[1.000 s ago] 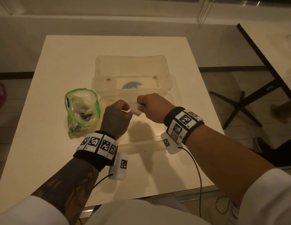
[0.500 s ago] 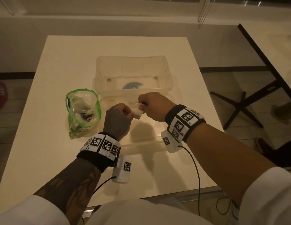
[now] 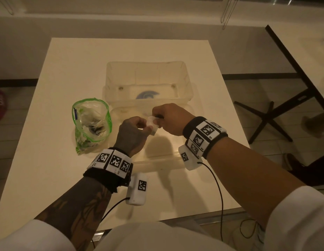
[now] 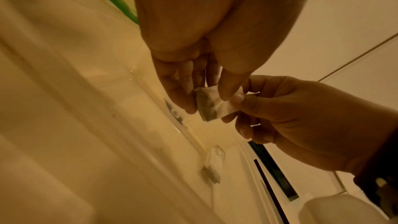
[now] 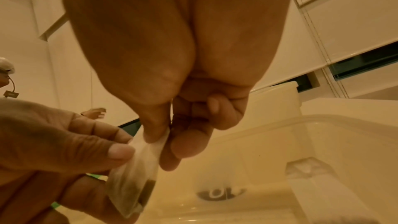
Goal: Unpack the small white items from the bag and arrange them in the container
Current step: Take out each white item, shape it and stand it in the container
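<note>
A small white tea bag (image 3: 152, 124) hangs between both hands above a clear lid (image 3: 157, 154). My left hand (image 3: 145, 126) pinches its left side and my right hand (image 3: 157, 120) pinches its upper right corner. The left wrist view shows the tea bag (image 4: 210, 106), dark contents showing through, held by left hand (image 4: 206, 98) thumb and fingers. In the right wrist view the right hand (image 5: 165, 140) nips the tea bag (image 5: 137, 168) by its top edge. The green-rimmed clear bag (image 3: 92, 122) stands open to the left. The clear container (image 3: 146, 75) sits just beyond the hands.
The white table (image 3: 67, 73) carries everything, with bare surface at left and far side. A round dark label (image 5: 219, 192) shows through the container floor. A black-edged second table (image 3: 293, 57) and its dark base (image 3: 266, 120) stand to the right. Wrist cables trail at the near edge.
Both hands stay together over the lid, holding the tea bag. The fingers have shifted slightly along it; nothing else has moved.
</note>
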A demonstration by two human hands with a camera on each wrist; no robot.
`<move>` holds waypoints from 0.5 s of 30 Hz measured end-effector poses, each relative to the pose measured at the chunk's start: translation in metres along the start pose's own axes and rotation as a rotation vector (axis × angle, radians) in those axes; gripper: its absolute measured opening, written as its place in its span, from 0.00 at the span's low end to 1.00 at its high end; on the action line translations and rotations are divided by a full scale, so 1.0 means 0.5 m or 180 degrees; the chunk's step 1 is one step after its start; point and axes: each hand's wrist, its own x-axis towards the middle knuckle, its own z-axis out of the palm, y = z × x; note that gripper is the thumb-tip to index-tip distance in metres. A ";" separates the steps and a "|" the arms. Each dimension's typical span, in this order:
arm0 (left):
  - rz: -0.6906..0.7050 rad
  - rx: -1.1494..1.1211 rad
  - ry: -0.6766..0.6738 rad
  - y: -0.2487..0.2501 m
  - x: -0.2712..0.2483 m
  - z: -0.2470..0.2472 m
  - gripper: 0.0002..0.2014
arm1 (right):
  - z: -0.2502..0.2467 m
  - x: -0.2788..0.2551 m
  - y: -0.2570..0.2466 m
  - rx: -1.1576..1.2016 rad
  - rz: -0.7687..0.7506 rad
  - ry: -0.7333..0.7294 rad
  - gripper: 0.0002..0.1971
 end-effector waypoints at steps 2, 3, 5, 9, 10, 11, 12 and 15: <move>-0.0010 -0.0088 -0.0209 0.005 0.000 -0.002 0.07 | -0.003 0.001 0.000 0.0017 -0.0030 0.0026 0.06; -0.0026 -0.0115 -0.0332 0.009 -0.002 -0.002 0.09 | -0.004 0.002 0.001 0.0013 -0.0030 0.0053 0.05; -0.0142 -0.0240 -0.0525 0.017 -0.004 0.001 0.10 | -0.004 0.005 0.004 0.0042 -0.0028 0.0060 0.05; -0.0455 -0.0592 -0.0685 0.017 -0.004 0.005 0.11 | -0.006 0.008 0.006 0.0133 -0.0060 -0.0111 0.08; -0.0470 -0.0600 -0.0751 0.016 -0.003 0.004 0.11 | -0.007 0.008 0.007 0.0148 -0.0059 -0.0129 0.08; -0.0492 -0.0574 -0.0814 0.015 -0.002 0.003 0.10 | -0.007 0.007 0.008 0.0157 -0.0057 -0.0114 0.08; -0.0534 -0.0536 -0.0868 0.014 -0.001 0.002 0.10 | -0.007 0.007 0.009 0.0158 -0.0055 -0.0069 0.08; -0.0632 -0.0508 -0.0935 0.011 0.002 0.002 0.07 | -0.004 0.005 0.009 0.0258 -0.0072 -0.0009 0.07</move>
